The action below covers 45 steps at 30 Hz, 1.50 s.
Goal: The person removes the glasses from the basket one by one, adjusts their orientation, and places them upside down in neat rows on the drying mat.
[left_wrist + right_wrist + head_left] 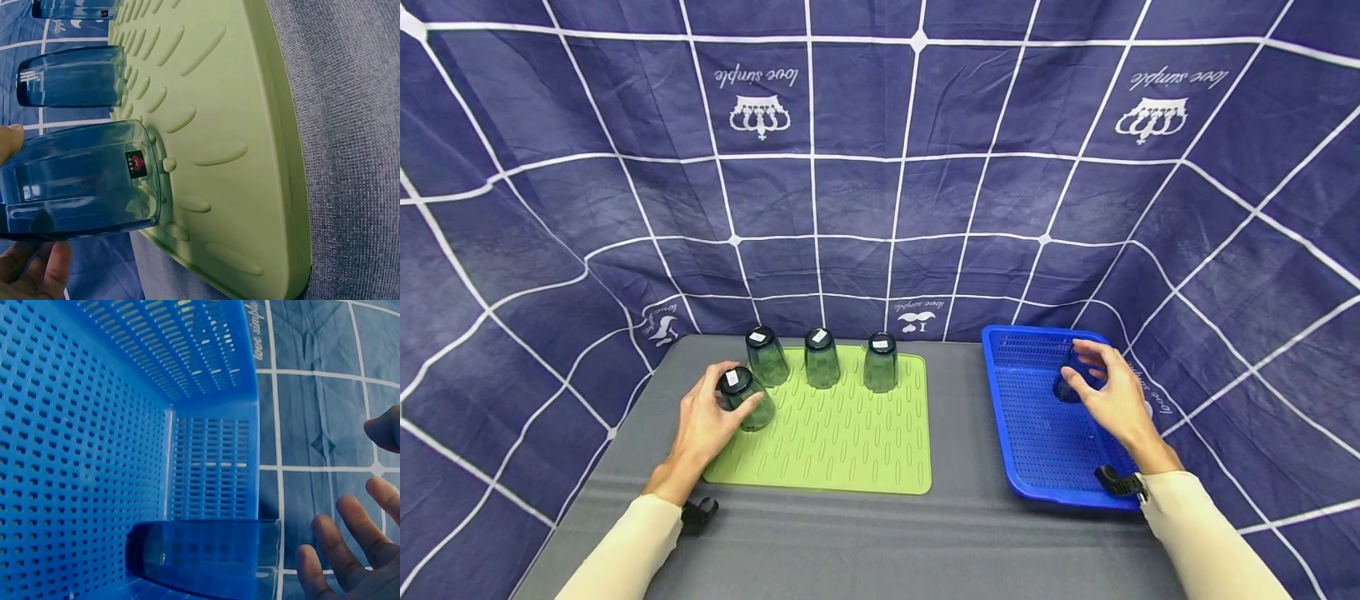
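My left hand [703, 417] holds an upside-down tinted drinking glass [758, 412] near its base, thumb on one side and fingers on the other. That glass stands rim-down at the left edge of a green ridged drying mat [838, 446]; in the left wrist view its small dark label [135, 164] shows near the rim. Over a blue plastic basket [1037, 442], my right hand [1108, 398] is spread beside another glass [1064, 388]. This one stands base-down in the basket's far right corner, and the right wrist view shows the fingers apart from it.
Along the mat's back edge stand three more upside-down glasses: a left one [769, 358], a middle one [822, 360] and a right one [881, 364]. Grey cloth [962, 433] covers the table between mat and basket. A blue gridded curtain [865, 200] hangs behind and at both sides.
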Available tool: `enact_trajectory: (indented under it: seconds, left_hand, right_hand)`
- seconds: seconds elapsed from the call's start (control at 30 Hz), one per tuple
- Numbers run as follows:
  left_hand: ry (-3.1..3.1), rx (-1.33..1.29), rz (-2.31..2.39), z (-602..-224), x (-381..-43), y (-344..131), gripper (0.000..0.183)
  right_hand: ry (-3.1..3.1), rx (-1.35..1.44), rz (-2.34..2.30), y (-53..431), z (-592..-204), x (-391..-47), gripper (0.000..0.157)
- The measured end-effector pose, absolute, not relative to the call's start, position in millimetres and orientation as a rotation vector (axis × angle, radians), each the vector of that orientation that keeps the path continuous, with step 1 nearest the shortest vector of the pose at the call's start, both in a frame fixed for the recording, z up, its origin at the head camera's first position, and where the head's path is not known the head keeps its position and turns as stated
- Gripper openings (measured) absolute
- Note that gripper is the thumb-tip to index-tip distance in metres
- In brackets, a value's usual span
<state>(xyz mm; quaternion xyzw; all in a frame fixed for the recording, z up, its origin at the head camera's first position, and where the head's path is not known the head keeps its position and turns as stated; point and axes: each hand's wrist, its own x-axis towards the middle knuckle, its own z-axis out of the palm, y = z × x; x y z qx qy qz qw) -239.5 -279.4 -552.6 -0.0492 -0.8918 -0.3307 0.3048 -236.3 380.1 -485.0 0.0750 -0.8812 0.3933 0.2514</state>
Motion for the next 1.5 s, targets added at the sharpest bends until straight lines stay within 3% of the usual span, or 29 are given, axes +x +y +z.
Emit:
enact_trajectory:
  seconds: [0.9, 1.5]
  left_hand:
    - [-2.416, -0.107, -0.854, -555, -242, -278, 0.067]
    - [-2.452, -0.088, -0.860, -552, -241, -274, 0.069]
  right_hand:
    - [-2.484, 0.069, 0.876, 411, -493, -248, 0.054]
    - [-2.612, -0.025, 0.821, 420, -496, -255, 0.067]
